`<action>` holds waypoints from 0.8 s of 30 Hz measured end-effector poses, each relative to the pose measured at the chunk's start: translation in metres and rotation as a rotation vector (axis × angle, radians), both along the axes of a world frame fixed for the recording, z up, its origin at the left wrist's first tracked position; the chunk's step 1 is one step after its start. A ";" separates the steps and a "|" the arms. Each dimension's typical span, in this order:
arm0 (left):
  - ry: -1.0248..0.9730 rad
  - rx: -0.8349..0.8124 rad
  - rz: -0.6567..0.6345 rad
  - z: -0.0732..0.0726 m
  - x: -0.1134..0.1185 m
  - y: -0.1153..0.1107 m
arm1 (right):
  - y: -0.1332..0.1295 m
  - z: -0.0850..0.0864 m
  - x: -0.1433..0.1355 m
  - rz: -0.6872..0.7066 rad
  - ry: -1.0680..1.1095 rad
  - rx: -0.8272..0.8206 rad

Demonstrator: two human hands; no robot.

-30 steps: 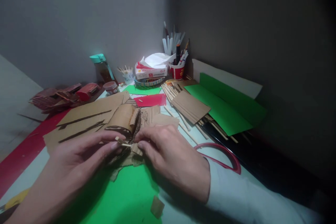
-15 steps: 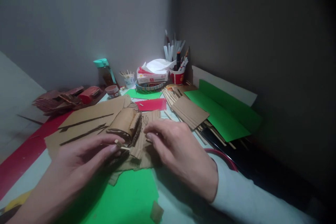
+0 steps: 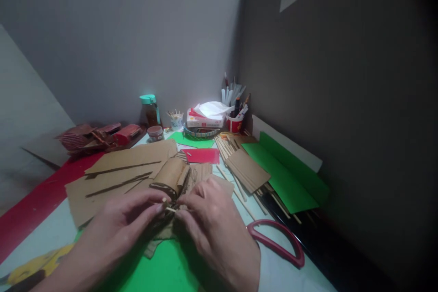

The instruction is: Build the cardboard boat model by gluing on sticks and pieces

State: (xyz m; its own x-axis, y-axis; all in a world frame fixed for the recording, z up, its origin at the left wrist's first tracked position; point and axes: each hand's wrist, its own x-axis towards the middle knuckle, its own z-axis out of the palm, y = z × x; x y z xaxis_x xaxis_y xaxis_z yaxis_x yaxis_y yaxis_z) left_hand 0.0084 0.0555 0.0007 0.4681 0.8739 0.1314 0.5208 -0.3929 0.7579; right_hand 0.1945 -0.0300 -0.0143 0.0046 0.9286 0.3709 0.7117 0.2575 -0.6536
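Here, low in the frame's centre, my left hand [image 3: 116, 228] and right hand [image 3: 215, 232] pinch a light, snappable wooden stick [image 3: 170, 210] by its ends beside the cardboard roll [image 3: 171, 178].

Two bare hands are in view at the lower edge of the frame. The left hand [image 3: 112, 232] shows no glove, ring or watch, and the forearm behind it is uncovered. The right hand [image 3: 219, 232] is likewise bare of glove and ring. Fingernails are short and unpainted. No sleeve shows at either wrist.
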 end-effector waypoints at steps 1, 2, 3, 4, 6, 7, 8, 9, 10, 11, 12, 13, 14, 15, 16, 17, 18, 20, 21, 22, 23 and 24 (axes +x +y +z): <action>0.006 -0.005 -0.005 -0.001 0.000 0.000 | 0.001 0.000 -0.002 -0.004 -0.008 -0.006; 0.015 -0.008 -0.010 -0.002 -0.001 -0.001 | 0.001 0.000 -0.004 -0.007 -0.016 -0.011; 0.022 -0.010 -0.013 -0.003 -0.001 -0.001 | 0.002 0.000 -0.006 -0.008 -0.025 -0.017; 0.027 -0.008 -0.015 -0.005 -0.002 -0.002 | 0.002 0.000 -0.007 -0.010 -0.033 -0.023; 0.017 0.004 -0.016 -0.007 -0.002 -0.003 | 0.003 0.000 -0.010 -0.015 -0.047 -0.034; 0.004 0.013 -0.014 -0.007 -0.001 -0.003 | 0.004 -0.001 -0.011 -0.020 -0.052 -0.036; -0.013 0.022 -0.012 -0.007 0.000 -0.003 | 0.004 -0.001 -0.012 -0.027 -0.057 -0.036; -0.030 0.030 -0.011 -0.007 0.001 -0.004 | 0.004 -0.001 -0.013 -0.035 -0.061 -0.031; -0.048 0.037 -0.009 -0.006 0.003 -0.004 | 0.005 -0.001 -0.014 -0.047 -0.065 -0.024; -0.064 0.043 -0.007 -0.004 0.005 -0.004 | 0.005 -0.002 -0.015 -0.061 -0.069 -0.015; -0.077 0.046 -0.006 -0.002 0.006 -0.004 | 0.006 -0.002 -0.016 -0.075 -0.073 -0.003; -0.089 0.049 -0.007 0.000 0.008 -0.005 | 0.006 -0.003 -0.017 -0.089 -0.079 0.010; -0.097 0.050 -0.009 0.001 0.009 -0.005 | 0.007 -0.004 -0.018 -0.102 -0.087 0.026; -0.103 0.050 -0.011 0.002 0.010 -0.005 | 0.008 -0.005 -0.018 -0.112 -0.098 0.045; -0.107 0.047 -0.016 0.003 0.010 -0.005 | 0.009 -0.007 -0.019 -0.122 -0.111 0.064; -0.108 0.042 -0.021 0.003 0.010 -0.005 | 0.010 -0.008 -0.019 -0.131 -0.126 0.087; -0.107 0.035 -0.027 0.003 0.010 -0.005 | 0.011 -0.010 -0.020 -0.143 -0.141 0.110; -0.097 0.015 -0.042 0.002 0.008 -0.005 | 0.013 -0.014 -0.021 -0.169 -0.173 0.159; -0.089 0.003 -0.053 0.001 0.007 -0.005 | 0.014 -0.016 -0.021 -0.182 -0.190 0.187; -0.079 -0.010 -0.064 0.000 0.006 -0.005 | 0.015 -0.018 -0.022 -0.194 -0.207 0.215; -0.069 -0.022 -0.075 -0.001 0.005 -0.005 | 0.016 -0.020 -0.022 -0.204 -0.224 0.243; -0.061 -0.034 -0.083 -0.002 0.005 -0.004 | 0.017 -0.021 -0.023 -0.210 -0.241 0.271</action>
State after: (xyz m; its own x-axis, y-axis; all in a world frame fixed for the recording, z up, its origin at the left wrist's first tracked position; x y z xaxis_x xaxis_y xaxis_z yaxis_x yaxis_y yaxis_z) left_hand 0.0130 0.0510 -0.0009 0.5313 0.8367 0.1328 0.4402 -0.4065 0.8006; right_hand 0.1716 -0.0128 -0.0356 0.0672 0.7856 0.6150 0.8914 0.2297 -0.3907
